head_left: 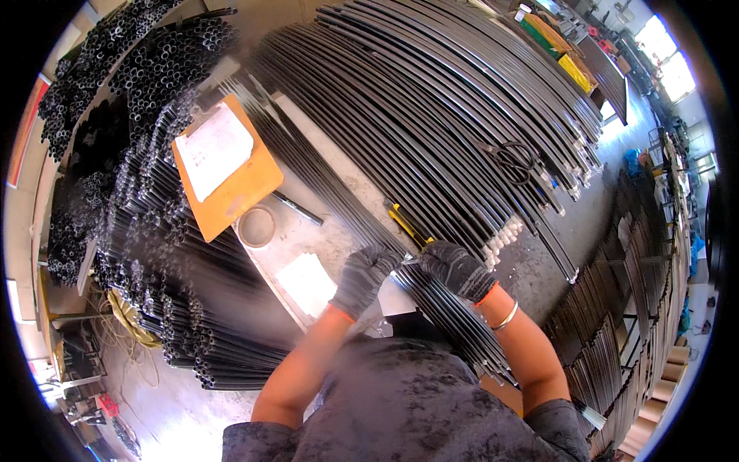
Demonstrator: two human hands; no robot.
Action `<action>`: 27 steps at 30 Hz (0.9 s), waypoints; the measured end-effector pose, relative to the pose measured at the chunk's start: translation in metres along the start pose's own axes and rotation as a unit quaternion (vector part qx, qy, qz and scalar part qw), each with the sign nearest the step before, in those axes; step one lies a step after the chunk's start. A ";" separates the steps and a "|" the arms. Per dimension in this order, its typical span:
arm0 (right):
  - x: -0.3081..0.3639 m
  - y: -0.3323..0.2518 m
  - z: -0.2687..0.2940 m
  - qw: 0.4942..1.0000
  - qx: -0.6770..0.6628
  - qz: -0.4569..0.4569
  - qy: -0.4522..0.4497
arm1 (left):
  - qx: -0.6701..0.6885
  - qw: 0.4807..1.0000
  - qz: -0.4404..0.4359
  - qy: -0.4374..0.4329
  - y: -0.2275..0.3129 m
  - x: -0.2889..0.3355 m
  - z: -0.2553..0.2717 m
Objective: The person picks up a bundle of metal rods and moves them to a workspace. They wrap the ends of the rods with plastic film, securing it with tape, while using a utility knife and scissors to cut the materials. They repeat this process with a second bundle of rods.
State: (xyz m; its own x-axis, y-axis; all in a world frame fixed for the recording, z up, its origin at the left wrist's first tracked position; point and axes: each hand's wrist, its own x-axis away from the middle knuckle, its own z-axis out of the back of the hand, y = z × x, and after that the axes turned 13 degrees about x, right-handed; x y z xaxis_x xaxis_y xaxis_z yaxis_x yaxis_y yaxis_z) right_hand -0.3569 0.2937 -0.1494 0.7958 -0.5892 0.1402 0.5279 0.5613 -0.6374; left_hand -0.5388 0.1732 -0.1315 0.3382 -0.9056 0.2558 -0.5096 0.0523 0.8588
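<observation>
My left hand [368, 279] and my right hand [454, 269] wear dark grey knit gloves with orange cuffs. They meet over a bundle of thin dark metal rods [443, 308] that runs across the bench toward my body. Both sets of fingers are closed in a pinch. A small pale, shiny bit shows between them, too small to name. Just beyond my right fingers lies a yellow and black utility knife [403, 223]. White paper [306, 283] rests on the bench beside my left hand, and another white sheet [396, 299] shows below the hands.
An orange clipboard [258, 181] with papers, a tape roll [256, 226] and a dark marker-like stick [299, 209] lie on the bench [339, 150]. Long dark tubes [431, 123] spread beyond it, with black-handled scissors [514, 162] on top. Stacked tubes [177, 58] rise at left.
</observation>
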 end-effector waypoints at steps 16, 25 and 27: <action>0.016 -0.025 0.015 0.993 0.073 0.012 0.087 | -0.764 0.610 -0.181 -0.104 0.024 -0.003 -0.010; 0.014 -0.068 0.020 0.973 0.163 0.161 -0.034 | -0.122 0.971 0.203 -0.043 0.007 0.000 -0.005; 0.002 -0.064 0.018 0.967 0.137 0.213 0.011 | -0.258 0.961 -0.028 -0.094 -0.011 0.004 0.002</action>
State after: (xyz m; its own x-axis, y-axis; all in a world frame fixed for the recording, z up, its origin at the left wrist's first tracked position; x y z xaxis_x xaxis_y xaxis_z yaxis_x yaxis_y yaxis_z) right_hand -0.3842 0.2673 -0.0941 0.9535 -0.2810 -0.1085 0.2148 0.8868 -0.4092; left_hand -0.5334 0.1683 -0.1403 0.1794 -0.9709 0.1589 -0.0184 0.1581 0.9872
